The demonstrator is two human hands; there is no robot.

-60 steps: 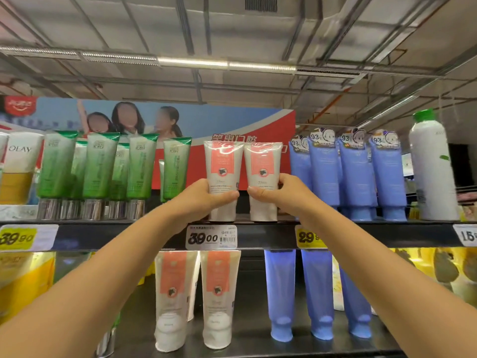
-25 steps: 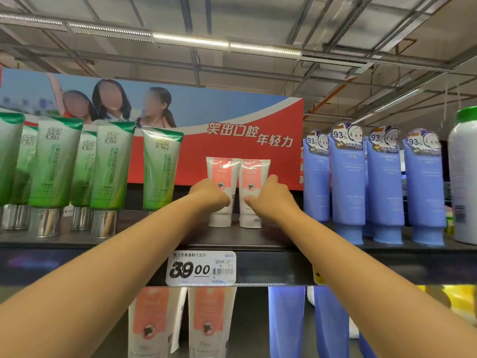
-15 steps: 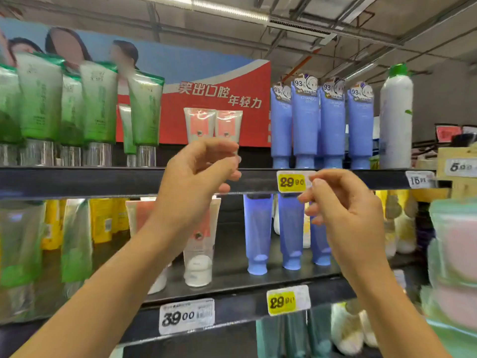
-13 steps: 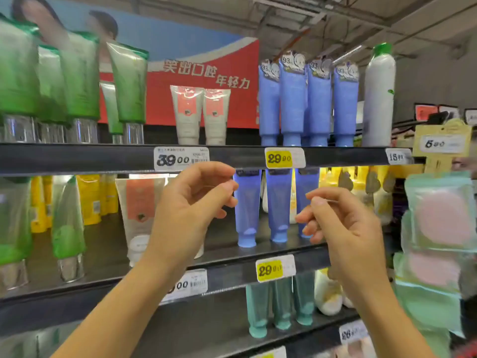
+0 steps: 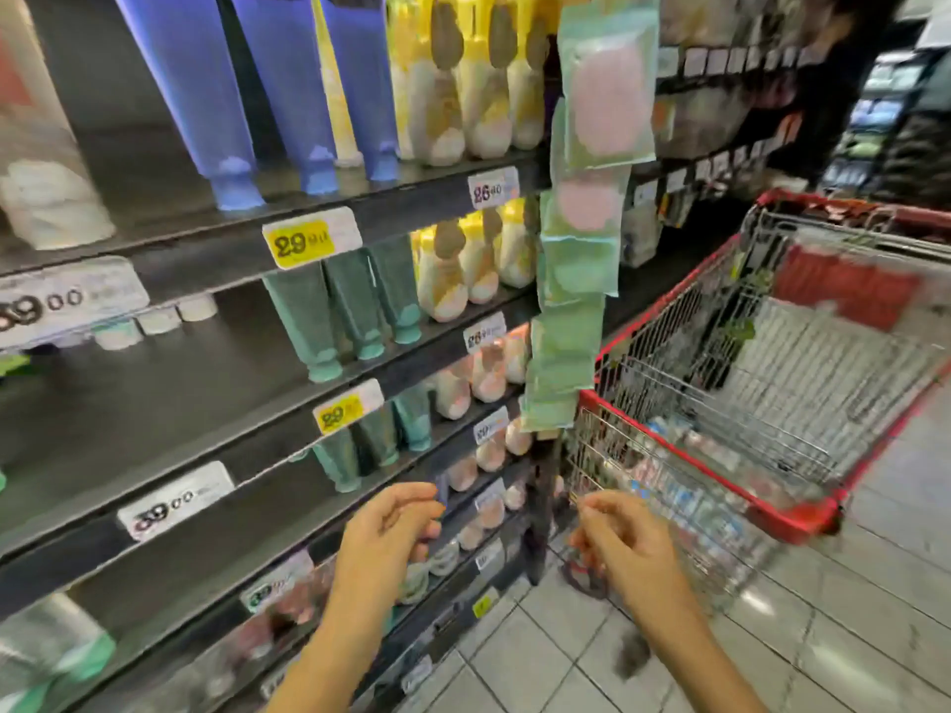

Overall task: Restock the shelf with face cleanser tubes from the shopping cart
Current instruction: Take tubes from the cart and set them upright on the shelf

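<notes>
Two hands empty, refill run

Left hand (image 5: 391, 527) and right hand (image 5: 622, 542) hang loosely curled, holding nothing, low by the shelf (image 5: 206, 249). Blurred cleanser tubes (image 5: 684, 506) lie in the shopping cart (image 5: 792, 517), right. Looks like the fetch step: reach in, grip one.

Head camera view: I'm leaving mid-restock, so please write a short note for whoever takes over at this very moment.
Left hand: loosely curled, holds nothing. Right hand: the same. Both are low in front of the dark metal shelves, beside the red-rimmed wire shopping cart.
Done: two white tubes with orange labels went onto the top shelf moments ago; that shelf is out of view now.
Left: blurred packs lie in the cart's bottom. Fetch the next tubes from there, probably, and shelve them.
</notes>
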